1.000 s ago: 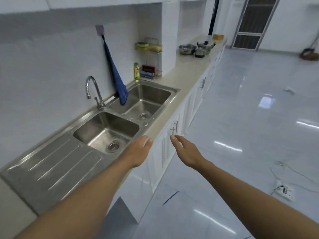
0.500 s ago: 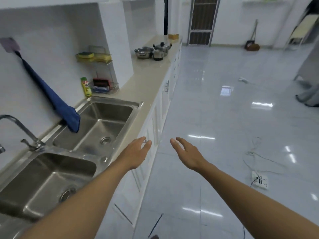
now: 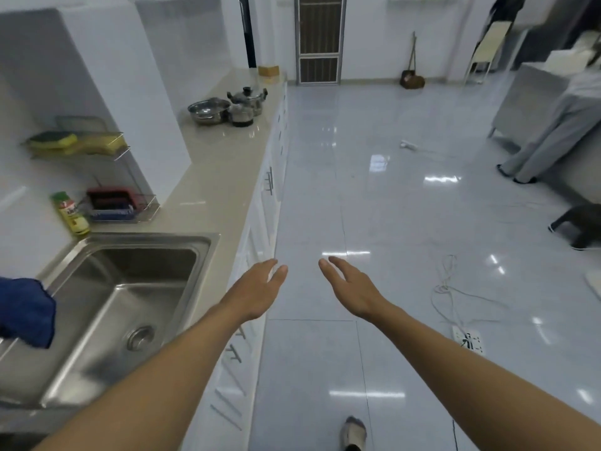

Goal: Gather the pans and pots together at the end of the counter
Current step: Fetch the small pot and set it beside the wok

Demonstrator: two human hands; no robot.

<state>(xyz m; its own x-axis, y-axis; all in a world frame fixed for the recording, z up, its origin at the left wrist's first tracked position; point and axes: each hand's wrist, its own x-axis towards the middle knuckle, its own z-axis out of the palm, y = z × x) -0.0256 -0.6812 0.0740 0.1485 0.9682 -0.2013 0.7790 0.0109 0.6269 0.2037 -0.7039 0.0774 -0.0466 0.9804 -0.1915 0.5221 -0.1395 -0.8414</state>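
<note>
Head: shiny, round steel pots [image 3: 249, 99]

Stretches both bare arms forward, forearms converging. Holds left hand [image 3: 257, 291] and right hand [image 3: 353, 288] near each other yet apart, palms turned inward, fingers straight and relaxed. Grips nothing with either.

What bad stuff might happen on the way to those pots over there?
The white cable and power strip lie loose on the tiled floor, right of the path; a foot might catch them. That floor looks glossy, so it may be slippery. The large lidded pot stands near the front edge of the counter; a clumsy push might knock it off.
</note>
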